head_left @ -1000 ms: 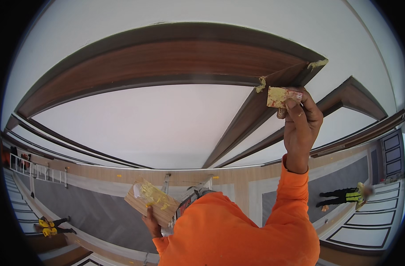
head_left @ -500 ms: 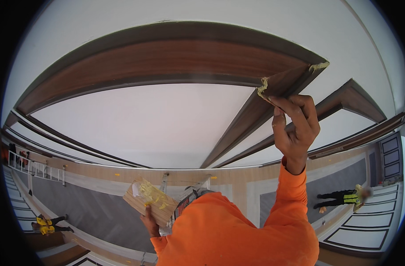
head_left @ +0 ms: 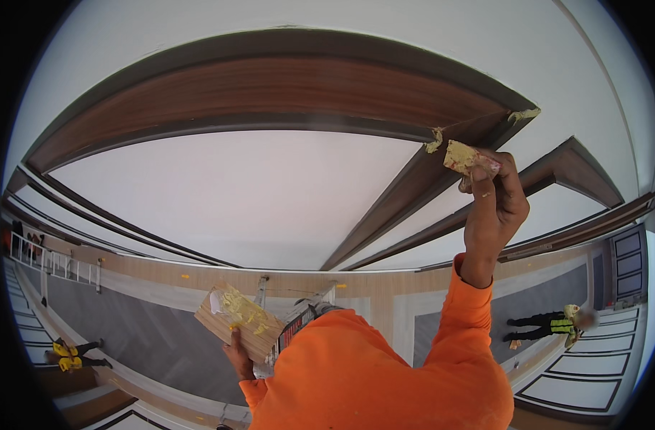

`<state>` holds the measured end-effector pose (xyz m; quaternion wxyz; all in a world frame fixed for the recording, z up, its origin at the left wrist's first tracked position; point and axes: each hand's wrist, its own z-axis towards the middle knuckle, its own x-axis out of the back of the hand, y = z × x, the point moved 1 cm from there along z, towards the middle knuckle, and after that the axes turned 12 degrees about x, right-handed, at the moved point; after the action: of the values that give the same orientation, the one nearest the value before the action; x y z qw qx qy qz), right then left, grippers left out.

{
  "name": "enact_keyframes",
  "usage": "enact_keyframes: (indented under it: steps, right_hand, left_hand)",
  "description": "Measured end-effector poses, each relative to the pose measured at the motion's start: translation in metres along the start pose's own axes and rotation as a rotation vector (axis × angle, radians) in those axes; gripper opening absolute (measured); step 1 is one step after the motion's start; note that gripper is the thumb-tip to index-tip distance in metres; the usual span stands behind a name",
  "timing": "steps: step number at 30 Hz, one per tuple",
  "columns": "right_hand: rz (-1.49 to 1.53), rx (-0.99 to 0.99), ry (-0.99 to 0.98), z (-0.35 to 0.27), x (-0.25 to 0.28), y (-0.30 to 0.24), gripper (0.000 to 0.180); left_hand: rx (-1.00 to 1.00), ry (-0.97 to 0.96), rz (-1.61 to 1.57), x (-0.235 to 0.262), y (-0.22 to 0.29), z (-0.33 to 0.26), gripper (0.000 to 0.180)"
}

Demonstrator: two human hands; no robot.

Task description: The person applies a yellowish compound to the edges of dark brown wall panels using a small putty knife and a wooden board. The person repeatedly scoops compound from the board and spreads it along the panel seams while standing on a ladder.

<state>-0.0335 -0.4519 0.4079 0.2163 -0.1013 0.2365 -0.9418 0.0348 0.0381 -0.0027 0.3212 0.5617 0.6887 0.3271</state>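
My right hand (head_left: 494, 215) is raised and grips a small flat scraper (head_left: 465, 156) coated with yellow putty. It sits just below the mitred corner of a dark wood trim frame (head_left: 284, 86) on the white surface. Yellow putty smears (head_left: 435, 140) sit on the corner joint, with another blob (head_left: 524, 113) at its outer tip. My left hand (head_left: 238, 358) is low and holds a small wooden board (head_left: 238, 322) from beneath, with yellow putty spread on its top. Both arms wear orange sleeves (head_left: 370, 373).
A second dark trim frame (head_left: 571, 161) lies to the right. A ladder top (head_left: 299, 322) shows beside the board. Below, one person in a yellow vest (head_left: 550, 326) is at the right and another in yellow (head_left: 69, 355) at the left. A white railing (head_left: 55, 261) stands far left.
My right hand pressed the scraper up against the trim corner half a second ago, then drew back slightly down and right, so the scraper shows again. The left hand and board have barely moved.
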Motion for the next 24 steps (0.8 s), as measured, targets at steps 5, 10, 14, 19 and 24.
enact_keyframes:
  steps: [5, 10, 14, 19, 24]
  right_hand:
    - [0.156, -0.117, 0.034, -0.007, -0.006, 0.005, 0.019]
    - [0.123, -0.117, 0.017, -0.007, -0.010, 0.008, 0.018]
    - [0.075, -0.075, 0.120, -0.007, -0.011, 0.008, 0.017]
    - [0.069, -0.002, 0.086, -0.005, -0.009, 0.006, 0.014]
    - [-0.215, 0.213, -0.111, -0.003, -0.010, 0.003, 0.015]
  left_hand:
    - [0.023, -0.016, 0.011, 0.004, -0.002, 0.005, 0.050]
    - [0.022, -0.012, 0.003, -0.001, 0.005, -0.003, 0.052]
    - [0.017, -0.029, 0.012, -0.002, 0.006, -0.004, 0.052]
    - [0.001, -0.024, 0.016, 0.003, 0.000, 0.001, 0.053]
    - [0.008, -0.002, 0.010, -0.005, 0.008, -0.007, 0.054]
